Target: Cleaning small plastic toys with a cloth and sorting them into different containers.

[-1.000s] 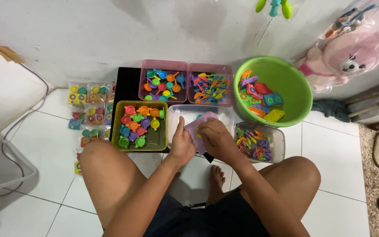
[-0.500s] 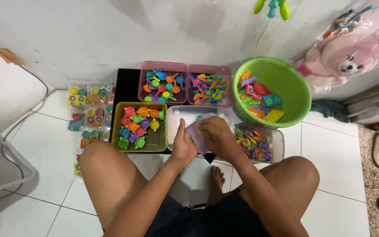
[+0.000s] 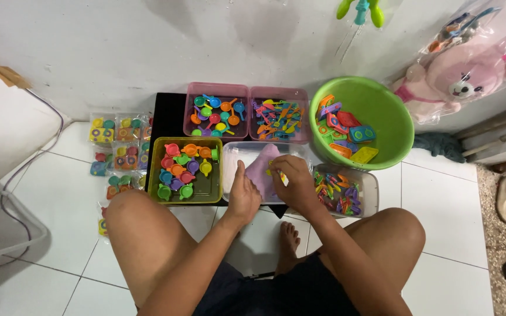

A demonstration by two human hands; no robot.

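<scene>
Head view: both hands, left hand (image 3: 244, 196) and right hand (image 3: 293, 181), pinch a lilac plastic tray (image 3: 260, 168) over the clear tub (image 3: 235, 153); it looks light, stiff and slick, best gripped by its edges.

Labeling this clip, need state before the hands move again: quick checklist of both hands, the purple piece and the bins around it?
1. Left hand on the purple piece: ok, it rests at the piece's left edge.
2. Right hand on the piece: ok, fingers curl over its right side.
3. Small yellow bit at the right fingers: cannot tell what it is or whether it is gripped.
4. Piece over the clear bin: ok, held above it.
5. Yellow bin of pots beside the left hand: ok, upright, untouched.
6. Green bowl and right clear bin: ok, apart from both hands.
</scene>
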